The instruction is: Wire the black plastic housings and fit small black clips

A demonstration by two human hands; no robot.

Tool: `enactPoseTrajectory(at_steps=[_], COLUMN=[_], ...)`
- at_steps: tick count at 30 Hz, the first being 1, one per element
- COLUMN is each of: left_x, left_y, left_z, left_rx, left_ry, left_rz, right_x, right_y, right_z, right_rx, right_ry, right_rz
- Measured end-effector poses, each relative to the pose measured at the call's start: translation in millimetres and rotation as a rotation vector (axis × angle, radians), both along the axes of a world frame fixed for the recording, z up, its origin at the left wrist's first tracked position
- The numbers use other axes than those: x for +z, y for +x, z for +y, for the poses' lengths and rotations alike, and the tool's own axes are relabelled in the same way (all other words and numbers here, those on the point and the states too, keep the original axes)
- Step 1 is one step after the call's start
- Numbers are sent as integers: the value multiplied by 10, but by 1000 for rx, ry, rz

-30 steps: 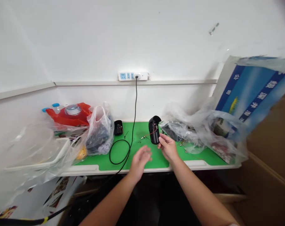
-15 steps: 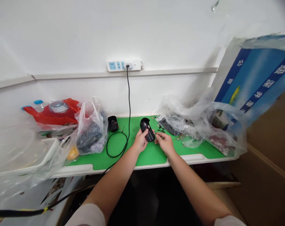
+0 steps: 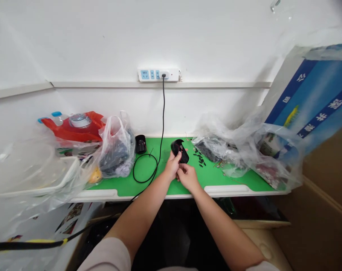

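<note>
My left hand (image 3: pixel 173 164) grips a black plastic housing (image 3: pixel 183 155) with a rounded, notched top and small wires inside. Its thumb lies over the inner side. Close below the housing, my right hand (image 3: pixel 187 176) has its thumb and fingers pinched together near the left fingers. Whatever sits in that pinch is too small to make out. A similar black housing (image 3: pixel 141 144) rests on the green mat (image 3: pixel 173 190) at the back left. Several small black pieces (image 3: pixel 200 158) are scattered on the mat to the right of my hands.
A black cable (image 3: pixel 163 113) runs from the wall power strip (image 3: pixel 159 75) down across the mat in a loop. Plastic bags crowd both sides: a clear bag (image 3: pixel 117 150) and a red bag (image 3: pixel 94 126) left, another clear bag (image 3: pixel 238 146) right. A blue printed sack (image 3: pixel 309 98) leans at right.
My right hand has moved from the housing's right side to below it, beside my left fingers. The housing stays in my left hand. The camera view has shifted slightly left.
</note>
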State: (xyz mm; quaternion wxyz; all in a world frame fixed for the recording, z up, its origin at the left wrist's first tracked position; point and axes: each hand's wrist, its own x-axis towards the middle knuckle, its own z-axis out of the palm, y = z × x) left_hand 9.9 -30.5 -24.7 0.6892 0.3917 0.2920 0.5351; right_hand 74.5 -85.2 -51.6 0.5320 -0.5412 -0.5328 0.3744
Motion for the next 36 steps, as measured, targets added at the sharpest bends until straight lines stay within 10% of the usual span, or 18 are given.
enactPoseTrajectory(at_steps=[7, 18, 29, 36], left_x=[24, 31, 119, 117], left_y=[0, -11, -140, -152], left_z=[-11, -3, 102, 67], left_rx=[-25, -85, 95, 11], left_ry=[-16, -68, -177, -187], left_rz=[30, -55, -29, 32], right_x=[40, 13, 597, 592], right_y=[76, 85, 525, 1080], right_z=[-19, -16, -131, 91], right_rx=[-45, -72, 89, 185], right_ry=[285, 247, 223, 55], right_rz=[-365, -372, -1003, -598])
